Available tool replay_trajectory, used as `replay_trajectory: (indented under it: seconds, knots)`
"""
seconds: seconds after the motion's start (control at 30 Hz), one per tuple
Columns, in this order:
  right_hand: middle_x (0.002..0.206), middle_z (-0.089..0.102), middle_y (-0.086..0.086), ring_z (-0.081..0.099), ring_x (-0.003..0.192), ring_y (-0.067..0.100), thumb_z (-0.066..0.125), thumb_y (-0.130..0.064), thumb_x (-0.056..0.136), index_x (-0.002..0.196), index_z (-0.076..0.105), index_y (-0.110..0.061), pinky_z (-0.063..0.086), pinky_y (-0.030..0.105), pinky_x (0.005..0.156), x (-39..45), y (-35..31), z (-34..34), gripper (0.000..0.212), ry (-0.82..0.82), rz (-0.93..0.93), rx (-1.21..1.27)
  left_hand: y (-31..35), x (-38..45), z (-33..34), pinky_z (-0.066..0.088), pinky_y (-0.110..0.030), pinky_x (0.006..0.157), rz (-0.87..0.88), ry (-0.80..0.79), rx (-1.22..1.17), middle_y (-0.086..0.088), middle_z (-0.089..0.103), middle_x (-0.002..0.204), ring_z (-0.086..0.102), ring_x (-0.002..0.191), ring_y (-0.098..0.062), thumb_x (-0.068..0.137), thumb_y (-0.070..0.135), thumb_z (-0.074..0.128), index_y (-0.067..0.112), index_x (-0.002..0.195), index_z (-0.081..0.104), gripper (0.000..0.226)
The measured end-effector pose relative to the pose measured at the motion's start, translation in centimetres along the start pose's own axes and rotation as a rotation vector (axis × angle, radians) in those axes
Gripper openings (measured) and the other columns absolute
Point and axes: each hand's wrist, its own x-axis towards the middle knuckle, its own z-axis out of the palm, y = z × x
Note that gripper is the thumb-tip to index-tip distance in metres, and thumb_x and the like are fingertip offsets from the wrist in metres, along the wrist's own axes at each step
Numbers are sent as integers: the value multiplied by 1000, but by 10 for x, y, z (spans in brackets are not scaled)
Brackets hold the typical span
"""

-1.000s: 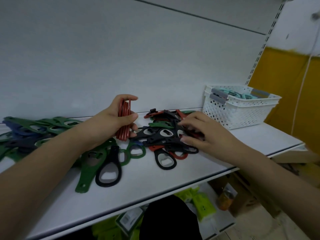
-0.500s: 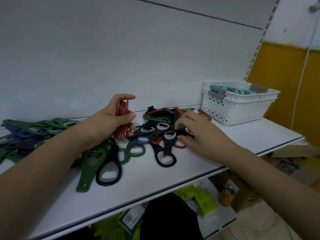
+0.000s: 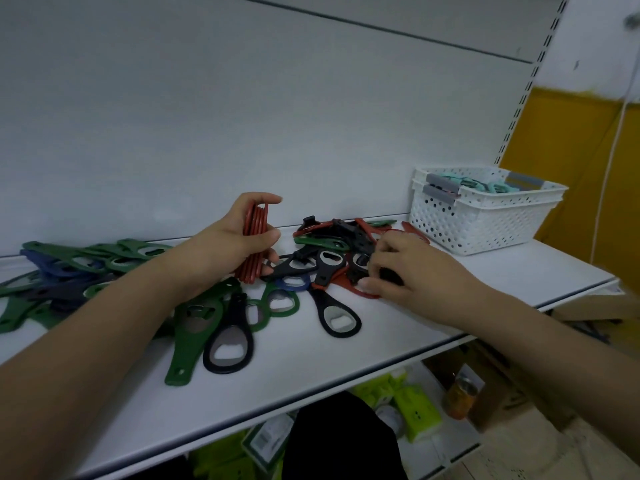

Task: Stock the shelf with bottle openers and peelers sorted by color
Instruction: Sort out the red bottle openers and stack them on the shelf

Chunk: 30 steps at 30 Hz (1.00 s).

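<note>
My left hand [image 3: 228,247] grips an upright stack of red bottle openers [image 3: 255,244] just above the white shelf [image 3: 311,368]. A mixed heap of black, red, green and blue openers [image 3: 332,258] lies in the middle of the shelf. My right hand [image 3: 412,271] reaches into that heap, its curled fingertips pinching a red opener [image 3: 349,287] at the heap's near edge. A pile of green and blue openers [image 3: 69,268] lies at the left. A black opener [image 3: 230,337] and a green one [image 3: 192,337] lie loose near the front.
A white perforated basket [image 3: 485,216] holding teal items stands at the back right of the shelf. The shelf's back panel rises behind the heap. Below the front edge, green packets [image 3: 415,410] and a can [image 3: 462,398] sit on a lower shelf.
My right hand has shifted slightly right within the heap and closed its fingers on a red opener. My left hand keeps holding the red stack in the same place.
</note>
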Motion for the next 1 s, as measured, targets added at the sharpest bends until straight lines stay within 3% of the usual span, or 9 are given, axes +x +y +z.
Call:
replay_trajectory:
  seconds: [0.17,0.3,0.43,0.57,0.63,0.73,0.83,1.0]
  knots:
    - [110,54,-12,51,101,10,58,-63,86,112,61,-30,48,33,83,10,-4,3,42,-54,-56,-16,-2,1,1,52,-36,66,4,-22,24,-11,66,81,66,68,-22,98,21,59,46,124,51,37]
    - [118,53,-8,50,105,13,55,-59,90,127,61,-30,47,31,86,24,-9,2,48,-63,-151,-107,-1,0,1,54,-32,63,8,-16,21,-10,67,79,66,67,-21,98,20,59,45,124,50,37]
    - [111,61,-7,53,102,14,58,-54,90,126,66,-25,44,27,86,37,-11,1,46,-89,-227,-199,-2,0,0,56,-36,68,5,-23,19,-9,67,78,66,68,-22,98,20,59,45,125,51,37]
    - [99,64,-6,54,100,17,61,-46,87,108,62,-25,43,29,79,46,-21,-3,30,-89,-194,-245,-3,1,0,56,-39,71,-3,-27,18,-11,67,82,66,69,-22,98,21,59,46,123,52,36]
    - [100,64,-7,55,101,15,63,-43,86,110,62,-27,45,30,78,48,-22,-3,29,-85,-183,-200,-3,2,0,56,-39,70,-5,-31,19,-12,67,83,66,68,-23,97,22,60,47,121,53,35]
    - [119,64,-14,55,109,7,65,-50,89,133,57,-36,45,23,88,50,-12,-3,47,-241,-139,13,-2,1,0,55,-38,69,-5,-40,11,-10,67,80,66,68,-23,97,22,60,47,122,53,35]
    - [146,49,-18,43,131,1,65,-56,87,146,46,-34,29,12,104,51,-4,-3,66,-375,-113,141,0,0,1,54,-34,64,-11,-45,20,-10,68,80,66,68,-23,98,23,59,46,124,52,36]
    - [126,57,-11,55,110,4,69,-50,87,133,56,-29,43,16,92,63,-8,-7,52,-322,-123,48,-1,-2,3,54,-37,64,-30,-69,64,-10,67,80,65,68,-22,99,23,58,45,126,50,36]
